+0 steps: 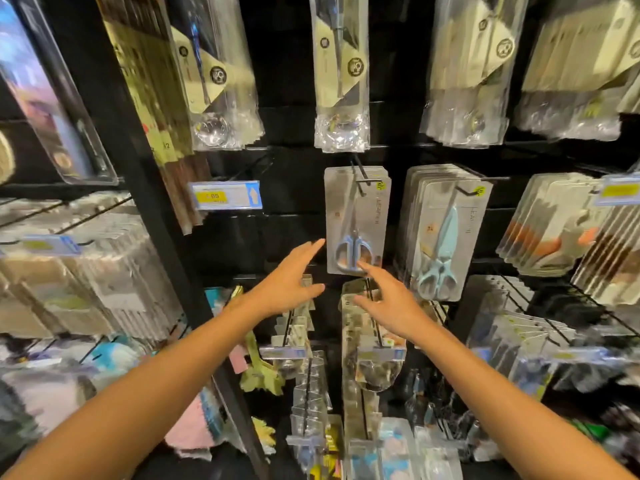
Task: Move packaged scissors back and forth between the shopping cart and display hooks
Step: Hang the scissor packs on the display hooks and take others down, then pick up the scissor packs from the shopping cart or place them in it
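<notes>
On the far left we see stacks of pale carded goods (72, 271) on wire hooks, and a yellow price tag (225, 195) clipped beside the black upright. Our left hand (287, 282) reaches up empty, its fingers (313, 244) spread and just short of the left edge of the packaged scissors (356, 220). That pack, with blue-grey handles, hangs on its display hook (360, 183) at the front of a short stack. Our right hand (391, 306) is also open and holds nothing; one fingertip looks to touch the pack's lower edge near the handles, though we cannot be sure of contact. Further right hangs a second stack of light-blue kitchen shears (440, 247). The shopping cart is out of view. We judge this pack is at the hook end of a cycle, neither gripped nor lifted off.
</notes>
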`<state>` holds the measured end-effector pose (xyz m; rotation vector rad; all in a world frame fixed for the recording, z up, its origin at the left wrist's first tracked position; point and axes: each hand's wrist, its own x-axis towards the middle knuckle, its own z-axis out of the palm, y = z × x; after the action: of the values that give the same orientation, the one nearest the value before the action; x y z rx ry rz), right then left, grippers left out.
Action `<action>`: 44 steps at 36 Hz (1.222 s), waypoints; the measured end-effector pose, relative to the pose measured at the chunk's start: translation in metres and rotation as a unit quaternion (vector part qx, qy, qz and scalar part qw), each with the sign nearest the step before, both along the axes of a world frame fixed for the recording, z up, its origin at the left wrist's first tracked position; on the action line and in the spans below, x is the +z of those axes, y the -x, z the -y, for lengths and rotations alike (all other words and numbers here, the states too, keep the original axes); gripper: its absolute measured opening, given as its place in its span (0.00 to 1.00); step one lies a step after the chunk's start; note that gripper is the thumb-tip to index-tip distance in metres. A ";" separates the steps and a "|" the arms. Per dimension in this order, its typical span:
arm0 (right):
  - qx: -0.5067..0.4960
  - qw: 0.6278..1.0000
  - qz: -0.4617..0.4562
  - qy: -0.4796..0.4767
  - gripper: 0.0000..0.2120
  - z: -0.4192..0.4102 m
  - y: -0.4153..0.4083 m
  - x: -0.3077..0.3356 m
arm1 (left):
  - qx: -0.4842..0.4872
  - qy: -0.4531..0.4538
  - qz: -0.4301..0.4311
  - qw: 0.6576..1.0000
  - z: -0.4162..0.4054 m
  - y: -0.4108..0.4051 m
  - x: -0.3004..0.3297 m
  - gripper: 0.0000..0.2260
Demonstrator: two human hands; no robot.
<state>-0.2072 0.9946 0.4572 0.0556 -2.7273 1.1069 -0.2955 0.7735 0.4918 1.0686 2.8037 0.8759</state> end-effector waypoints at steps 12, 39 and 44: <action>0.243 0.956 -0.019 -0.161 0.27 0.101 -0.035 -0.018 | 0.037 0.106 -0.170 0.979 0.158 -0.096 -0.056 0.29; 0.613 0.724 0.072 -0.308 0.28 0.574 -0.062 -0.126 | 0.533 0.128 0.094 0.831 0.568 -0.402 -0.218 0.36; 0.632 0.694 0.095 -0.332 0.30 0.656 -0.070 -0.143 | 0.570 0.138 0.102 0.803 0.616 -0.428 -0.233 0.42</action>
<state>-0.1374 0.3382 0.3145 2.2564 -2.8950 0.0659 0.1330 0.1571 0.2587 -0.8448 3.0243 0.4450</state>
